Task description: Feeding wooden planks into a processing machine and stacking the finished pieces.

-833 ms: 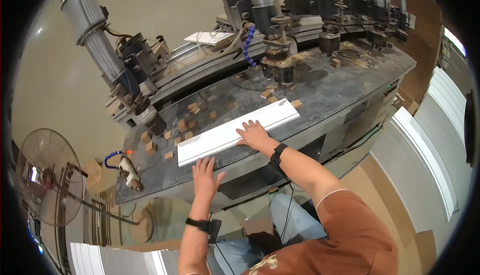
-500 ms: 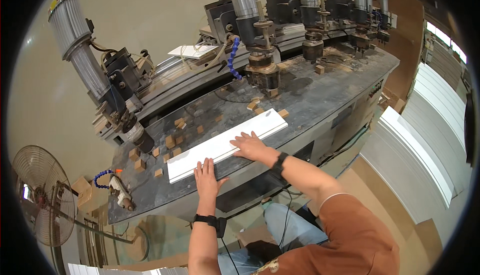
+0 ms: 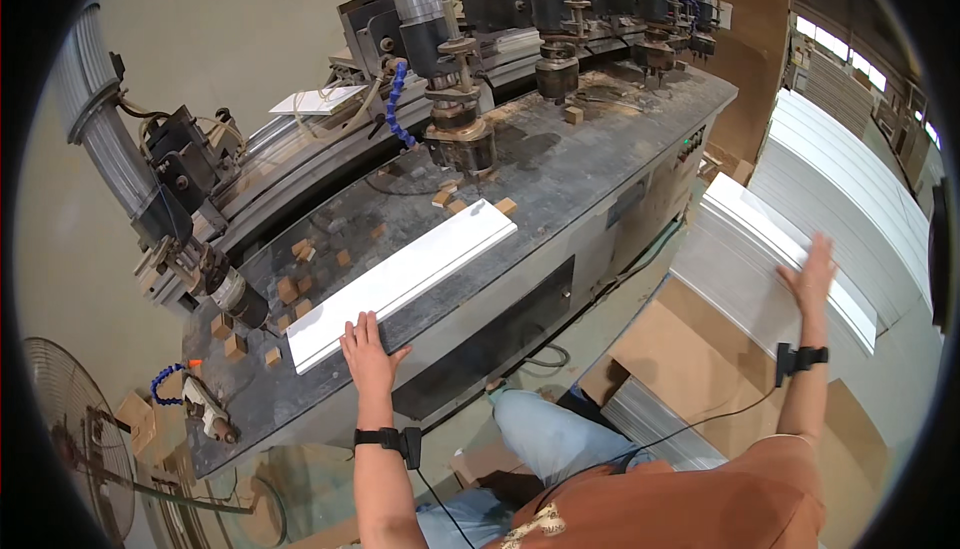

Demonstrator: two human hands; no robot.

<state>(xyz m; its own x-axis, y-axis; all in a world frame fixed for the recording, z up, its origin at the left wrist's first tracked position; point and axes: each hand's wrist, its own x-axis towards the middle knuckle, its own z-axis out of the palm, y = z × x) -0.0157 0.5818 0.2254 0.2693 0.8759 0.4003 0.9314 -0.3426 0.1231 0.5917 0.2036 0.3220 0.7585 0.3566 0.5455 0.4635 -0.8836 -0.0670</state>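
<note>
A long white board [image 3: 400, 284] with a grooved near edge lies on the dark machine table [image 3: 560, 184]. My left hand [image 3: 368, 357] is open, its fingertips resting on the board's near edge towards its left end. To the right, my right hand [image 3: 812, 274] is open with fingers spread, over a stack of white boards [image 3: 735, 204]. Whether it touches the top board I cannot tell. Small wooden blocks [image 3: 288, 291] are scattered beyond the board and around its left end.
Drill heads on grey motors [image 3: 462, 139] stand along the table's back, one at the left [image 3: 240, 289]. A blue segmented hose [image 3: 397, 104] hangs near the middle head. At the far left stands a fan [image 3: 75, 419]. Brown cardboard [image 3: 675, 349] lies below the right stack.
My right hand has left the board on the table and swung right to the stack. My left hand stays on the board. The view has turned to the right.
</note>
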